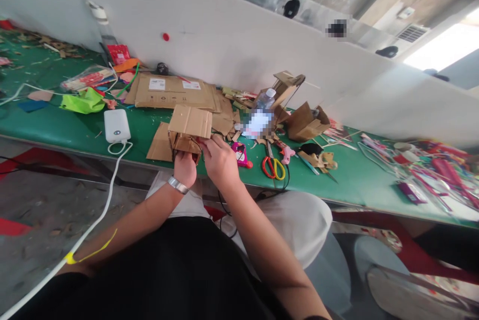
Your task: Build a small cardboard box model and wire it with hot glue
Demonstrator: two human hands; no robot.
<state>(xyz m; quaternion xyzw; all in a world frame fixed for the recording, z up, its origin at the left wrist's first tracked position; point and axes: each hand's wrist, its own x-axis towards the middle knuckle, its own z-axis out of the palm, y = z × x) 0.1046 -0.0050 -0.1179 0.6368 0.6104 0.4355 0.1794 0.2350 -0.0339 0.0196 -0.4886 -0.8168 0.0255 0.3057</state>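
Cardboard box [190, 123], left of frame centre: steady with left hand [185, 168], fingers hidden, cannot tell grip; guide gently with right hand [220, 161], pinching right edge.

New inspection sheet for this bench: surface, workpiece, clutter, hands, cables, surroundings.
Surface: green tabletop, heavily littered.
Workpiece: cardboard structure at the near edge, in the hands.
Clutter: flat carton, plastic bottle, scissors with red and yellow handles, many scraps.
Hands: left hand at the structure's lower side, fingers mostly hidden; right hand at its right side; exact grips unclear.
Cables: white cable runs from a white device past the left arm.
Surroundings: pale partition behind; floor visible at left.
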